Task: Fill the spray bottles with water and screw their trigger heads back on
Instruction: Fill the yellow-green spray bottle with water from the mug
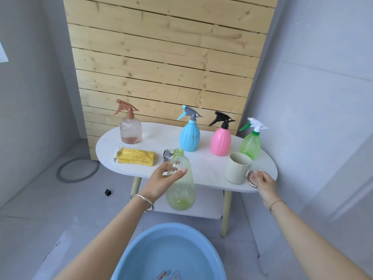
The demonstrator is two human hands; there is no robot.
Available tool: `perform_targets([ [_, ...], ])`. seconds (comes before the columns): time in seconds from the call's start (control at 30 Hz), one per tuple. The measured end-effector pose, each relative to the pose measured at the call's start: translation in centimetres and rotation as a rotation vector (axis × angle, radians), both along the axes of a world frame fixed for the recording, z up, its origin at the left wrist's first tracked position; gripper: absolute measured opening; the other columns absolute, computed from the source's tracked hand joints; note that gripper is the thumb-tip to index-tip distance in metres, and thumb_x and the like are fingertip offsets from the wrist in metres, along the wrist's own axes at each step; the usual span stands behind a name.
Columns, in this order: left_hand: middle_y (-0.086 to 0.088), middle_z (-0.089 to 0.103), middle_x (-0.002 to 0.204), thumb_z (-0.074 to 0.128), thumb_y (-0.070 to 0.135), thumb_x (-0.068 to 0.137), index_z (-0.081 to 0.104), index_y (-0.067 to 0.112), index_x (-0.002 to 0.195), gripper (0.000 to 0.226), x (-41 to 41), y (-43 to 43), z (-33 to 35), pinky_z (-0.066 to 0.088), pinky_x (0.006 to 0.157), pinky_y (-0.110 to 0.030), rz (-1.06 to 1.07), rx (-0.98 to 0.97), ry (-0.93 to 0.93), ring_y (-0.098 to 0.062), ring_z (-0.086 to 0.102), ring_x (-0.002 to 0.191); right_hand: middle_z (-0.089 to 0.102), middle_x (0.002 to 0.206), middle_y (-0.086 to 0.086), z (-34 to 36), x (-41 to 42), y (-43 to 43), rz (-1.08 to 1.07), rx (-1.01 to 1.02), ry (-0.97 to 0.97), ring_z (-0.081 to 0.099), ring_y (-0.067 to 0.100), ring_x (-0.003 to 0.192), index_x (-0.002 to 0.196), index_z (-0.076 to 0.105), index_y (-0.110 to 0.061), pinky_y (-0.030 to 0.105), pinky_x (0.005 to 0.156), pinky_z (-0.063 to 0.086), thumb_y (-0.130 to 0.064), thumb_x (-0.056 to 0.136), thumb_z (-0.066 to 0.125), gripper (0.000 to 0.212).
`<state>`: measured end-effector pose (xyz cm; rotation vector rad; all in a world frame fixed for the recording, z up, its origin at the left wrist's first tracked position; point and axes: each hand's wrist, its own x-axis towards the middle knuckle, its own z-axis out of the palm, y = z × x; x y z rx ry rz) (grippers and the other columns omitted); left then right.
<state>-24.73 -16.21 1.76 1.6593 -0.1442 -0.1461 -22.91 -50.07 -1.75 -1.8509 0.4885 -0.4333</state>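
Head camera looks down on a white oval table [157, 136] on pale wooden legs, with a lower shelf [210, 213] beneath it. It is set against a wall of light wood planks [165, 57] between plain grey walls.

Taking the table's near edge as 6 o'clock:
- **10 o'clock:** an amber bottle [130, 130] with a brown trigger head stands upright.
- **12 to 3 o'clock:** a blue bottle [189, 136], a pink bottle [220, 141] and a green ribbed bottle [250, 145] stand in a row, all with heads on.
- **8 o'clock:** a folded yellow cloth [137, 156] lies flat.
- **Near the middle:** a grey trigger head [167, 155] lies loose, partly hidden.

The left hand [163, 178] grasps the pale green bottle [180, 190] round its upper body, thumb in front. The bottle is upright, its neck open and headless, and it is held in front of the table's 6 o'clock edge, above the blue basin [171, 253].

The basin sits on the grey floor at the view's 6 o'clock, with water in it.

The right hand [262, 180] curls its fingers round the metal ring handle [253, 179] of the cream mug [238, 168], which stands on the table at 4 o'clock, just in front of the green ribbed bottle.

On the floor at the view's 9 o'clock lie a grey ring [77, 169] and, nearer the table, a small black block [108, 192].
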Motion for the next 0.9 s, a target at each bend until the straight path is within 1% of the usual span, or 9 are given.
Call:
perform_targets([
  [0.07,0.006,0.062,0.119,0.072,0.066,0.055,0.058,0.028,0.118,0.075,-1.6,0.6,-0.3,0.048,0.086,-0.023,0.012,0.013,0.013,-0.002,0.062,0.1,0.062,0.088,0.01,0.8,-2.2,-0.1,-0.028,0.041,-0.047,0.054,0.018,0.081,0.089,0.061,-0.009,0.014,0.067,0.043,-0.021,0.098,0.05,0.019],
  [0.17,0.005,0.062,0.117,0.075,0.05,0.063,0.052,0.018,0.116,0.066,-4.4,1.3,-1.2,0.047,0.083,-0.019,0.024,-0.016,0.031,-0.004,0.061,0.104,0.06,0.079,0.003,2.2,-5.4,0.0,-0.004,0.104,-0.091,0.054,0.01,0.073,0.087,0.062,-0.007,0.002,0.057,0.04,-0.022,0.097,0.051,0.021],
  [0.27,0.002,0.066,0.114,0.081,0.049,0.055,0.049,0.015,0.103,0.068,-6.8,1.8,-3.2,0.048,0.088,-0.025,0.059,-0.056,0.057,-0.012,0.063,0.108,0.062,0.074,0.003,3.2,-8.3,0.9,0.07,0.183,-0.087,0.055,0.014,0.072,0.075,0.063,-0.013,0.017,0.07,0.041,-0.025,0.095,0.056,0.024],
  [0.33,0.004,0.067,0.111,0.085,0.051,0.051,0.048,0.015,0.101,0.073,-8.4,2.1,-5.1,0.049,0.093,-0.03,0.082,-0.046,0.073,-0.015,0.063,0.11,0.055,0.065,0.004,3.2,-10.4,1.9,0.139,0.191,-0.074,0.049,0.014,0.064,0.074,0.063,-0.012,0.024,0.069,0.037,-0.025,0.094,0.056,0.024],
  [0.47,0.006,0.066,0.113,0.087,0.058,0.048,0.048,0.017,0.113,0.087,-11.0,2.8,-8.8,0.047,0.101,-0.04,0.122,-0.007,0.128,-0.012,0.062,0.111,0.047,0.062,0.003,1.6,-13.4,5.2,0.391,0.074,0.071,0.041,0.012,0.059,0.076,0.064,-0.009,0.017,0.057,0.035,-0.021,0.094,0.056,0.024],
  [0.6,0.008,0.064,0.115,0.081,0.066,0.041,0.051,0.026,0.112,0.087,-13.4,3.4,-13.0,0.047,0.1,-0.037,0.175,0.028,0.161,-0.01,0.061,0.11,0.052,0.061,-0.001,-3.6,-15.0,8.7,0.575,-0.06,0.343,0.045,0.01,0.059,0.076,0.065,-0.01,0.013,0.055,0.037,-0.023,0.092,0.061,0.021],
  [0.67,0.01,0.064,0.115,0.082,0.061,0.048,0.052,0.025,0.114,0.081,-14.7,3.5,-15.3,0.047,0.098,-0.033,0.18,0.042,0.199,-0.009,0.06,0.111,0.051,0.062,-0.002,-7.7,-15.6,10.4,0.575,-0.073,0.439,0.043,0.009,0.059,0.08,0.065,-0.007,0.011,0.051,0.034,-0.022,0.09,0.063,0.018],
  [0.77,0.012,0.062,0.118,0.083,0.045,0.068,0.054,0.027,0.119,0.061,-15.7,3.7,-17.3,0.044,0.099,-0.029,0.174,0.092,0.208,-0.007,0.057,0.114,0.054,0.073,0.002,-12.5,-15.8,12.0,0.51,-0.101,0.47,0.045,0.013,0.07,0.079,0.061,0.002,0.016,0.052,0.032,-0.026,0.088,0.063,0.03],
  [0.9,0.009,0.062,0.119,0.084,0.05,0.064,0.059,0.029,0.116,0.061,-15.9,4.7,-19.9,0.044,0.101,-0.031,0.165,0.146,0.225,-0.008,0.056,0.115,0.051,0.062,-0.003,-17.9,-16.7,12.9,0.395,-0.16,0.517,0.041,0.014,0.059,0.062,0.041,-0.016,0.025,0.054,0.031,-0.035,0.088,0.061,0.038],
])
